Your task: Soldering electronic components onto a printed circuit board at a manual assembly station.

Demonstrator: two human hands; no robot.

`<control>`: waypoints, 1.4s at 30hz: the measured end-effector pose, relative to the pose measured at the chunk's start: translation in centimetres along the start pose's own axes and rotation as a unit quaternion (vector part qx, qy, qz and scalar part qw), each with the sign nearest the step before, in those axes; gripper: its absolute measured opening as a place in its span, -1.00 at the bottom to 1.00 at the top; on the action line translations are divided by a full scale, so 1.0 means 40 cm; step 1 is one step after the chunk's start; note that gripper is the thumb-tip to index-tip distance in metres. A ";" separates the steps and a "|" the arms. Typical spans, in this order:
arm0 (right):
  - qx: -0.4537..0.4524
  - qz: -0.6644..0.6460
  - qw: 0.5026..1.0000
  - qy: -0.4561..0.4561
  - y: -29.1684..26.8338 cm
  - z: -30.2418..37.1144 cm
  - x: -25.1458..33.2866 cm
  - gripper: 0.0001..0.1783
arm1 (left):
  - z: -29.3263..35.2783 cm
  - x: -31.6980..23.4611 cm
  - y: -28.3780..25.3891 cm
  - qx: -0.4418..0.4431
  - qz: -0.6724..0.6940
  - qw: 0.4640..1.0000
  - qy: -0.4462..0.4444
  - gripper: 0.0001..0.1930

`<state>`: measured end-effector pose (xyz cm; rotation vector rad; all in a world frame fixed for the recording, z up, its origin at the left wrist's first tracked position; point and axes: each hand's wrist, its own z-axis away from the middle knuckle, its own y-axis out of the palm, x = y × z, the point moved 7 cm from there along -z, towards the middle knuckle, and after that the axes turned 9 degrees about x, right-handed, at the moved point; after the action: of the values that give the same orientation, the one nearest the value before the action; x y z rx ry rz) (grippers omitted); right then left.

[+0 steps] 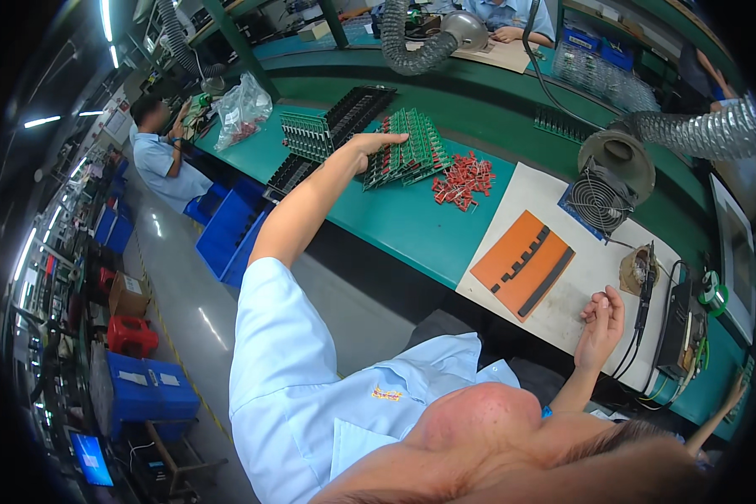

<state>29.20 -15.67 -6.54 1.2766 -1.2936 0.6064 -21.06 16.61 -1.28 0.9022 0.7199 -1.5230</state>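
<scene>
My left arm stretches far out over the green bench. My left hand [376, 148] lies at a row of green circuit boards [412, 149] with red parts, its fingers straight across their upper edges. Its thumb is mostly hidden. Right of the boards lies a loose pile of small red components [464, 181] with metal leads. My right hand [601, 323] hovers by the front of the pale work mat [525, 197], fingers loosely curled and nothing visible in them. Nearest to it is an orange board [512, 260] with a black strip and a row of black blocks.
A small fan [596, 202] stands before a fume duct [617, 164]. Beside it are a soldering iron stand [640, 270], cables and a solder reel [714, 294]. Black racks [353, 113] and another board batch [306, 136] sit left. Blue bins [231, 235] adjoin the bench; co-workers [164, 151] sit nearby.
</scene>
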 end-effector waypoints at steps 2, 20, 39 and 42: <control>-0.001 -0.002 1.000 0.001 0.001 0.000 0.001 -0.67 | 0.002 0.001 0.002 0.012 0.016 1.000 -0.003 -0.65; -0.008 0.021 1.000 0.001 0.005 0.002 0.007 -0.67 | -0.022 0.013 0.005 0.026 0.055 0.998 -0.022 -0.75; 0.258 0.217 0.936 -0.106 0.369 0.060 0.135 -0.85 | 0.356 -0.094 0.312 0.044 -0.071 0.970 0.229 0.40; 0.286 0.230 0.930 -0.031 0.501 0.081 0.067 -0.72 | 0.393 -0.062 0.456 0.116 -0.058 0.961 0.244 0.39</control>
<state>10.71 -14.01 2.10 1.4647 -1.5436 1.3632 -5.24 1.96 9.73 1.4643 0.9713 -1.5208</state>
